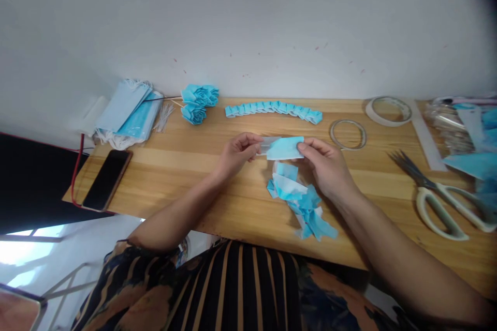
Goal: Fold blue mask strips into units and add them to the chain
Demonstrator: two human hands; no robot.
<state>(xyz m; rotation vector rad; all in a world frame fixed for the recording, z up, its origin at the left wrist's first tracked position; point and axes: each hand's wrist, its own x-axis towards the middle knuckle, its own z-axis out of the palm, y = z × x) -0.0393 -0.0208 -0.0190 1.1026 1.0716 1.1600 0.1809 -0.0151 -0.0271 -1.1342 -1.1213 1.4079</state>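
Note:
Between my hands, above the middle of the wooden table, is a small piece of blue fabric (285,148) with a whitish, see-through strip (267,145) at its left side. My left hand (240,154) is closed, pinching the end of the whitish strip between thumb and fingertips. With thumb on top and fingers beneath, my right hand (321,162) grips the right edge of the blue piece. Just below them lies a loose heap of blue and white scraps (301,199). Behind the hands, a curved row of folded blue pieces (274,108) rests near the wall.
Blue masks (126,108), white cords (164,117), blue fabric flowers (198,98) and a phone (107,180) lie at the left. At the right are a tape roll (388,110), a thin ring (348,134), a white strip (428,137), open scissors (430,186) and plastic-wrapped supplies (450,124).

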